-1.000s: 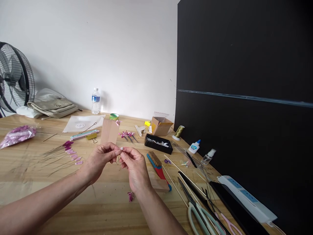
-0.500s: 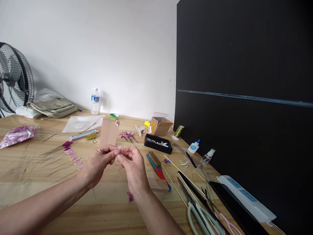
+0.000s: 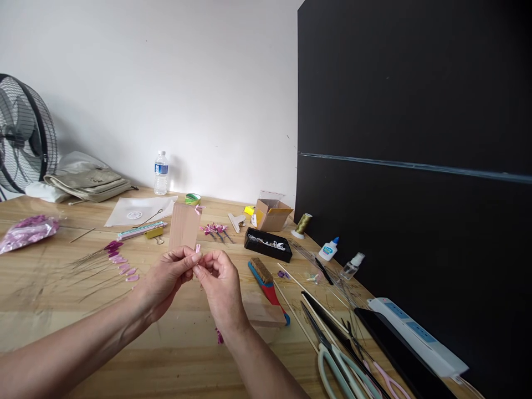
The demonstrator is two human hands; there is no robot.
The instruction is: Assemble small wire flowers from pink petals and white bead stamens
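Observation:
A small pale pink petal [image 3: 198,248] stands up between the fingertips of both hands. My left hand [image 3: 177,269] is closed, pinching it between thumb and forefinger. My right hand [image 3: 218,280] is closed too, its thumb and forefinger touching the base of the petal; the stem there is hidden by fingers. Behind them stands an upright wooden block [image 3: 184,224] with a pink bit at its top corner. Left of my hands, wired petals [image 3: 120,260] lie in a row, running from dark magenta to pale pink. Several purple flower sprigs [image 3: 214,229] lie beyond the hands.
At right lie a brush [image 3: 261,271], a comb [image 3: 328,318], large scissors [image 3: 332,354] and a power strip [image 3: 418,332]. A black tray [image 3: 269,244], a glue bottle [image 3: 330,249] and a thread spool [image 3: 303,224] stand farther back. A petal bag [image 3: 29,233] lies far left.
Both hands have shifted slightly left together. The pink petal now stands more upright and shows more above the fingertips.

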